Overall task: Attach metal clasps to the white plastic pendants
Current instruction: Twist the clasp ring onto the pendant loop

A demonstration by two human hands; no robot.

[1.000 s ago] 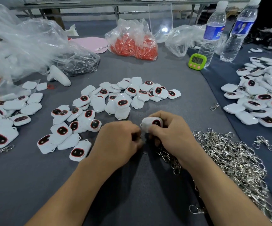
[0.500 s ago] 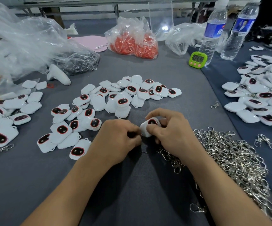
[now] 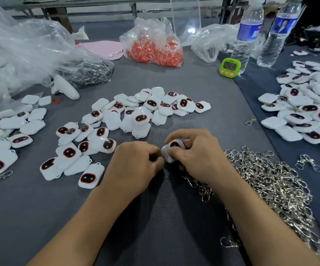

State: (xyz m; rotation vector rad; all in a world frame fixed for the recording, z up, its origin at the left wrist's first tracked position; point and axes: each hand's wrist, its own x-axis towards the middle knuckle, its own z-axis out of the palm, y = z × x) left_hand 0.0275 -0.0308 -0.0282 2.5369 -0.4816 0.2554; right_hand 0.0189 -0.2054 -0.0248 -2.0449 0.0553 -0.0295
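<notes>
light: even, bright overhead | shadows: soft under forearms | glare: far plastic bags (image 3: 30,47) | edges: bowed, slightly soft

Pinched in the right hand (image 3: 197,160): one white pendant (image 3: 171,150), tilted, dark red-rimmed face up. Heaped just beyond it: loose pendants (image 3: 145,112), some face up, some showing plain white backs. Piled just to its right: tangled silver clasps (image 3: 270,185). Lying apart, beyond that pile: a single clasp (image 3: 250,120).

view: head-worn | facing: forward, down | range: close over table (image 3: 203,87)
</notes>
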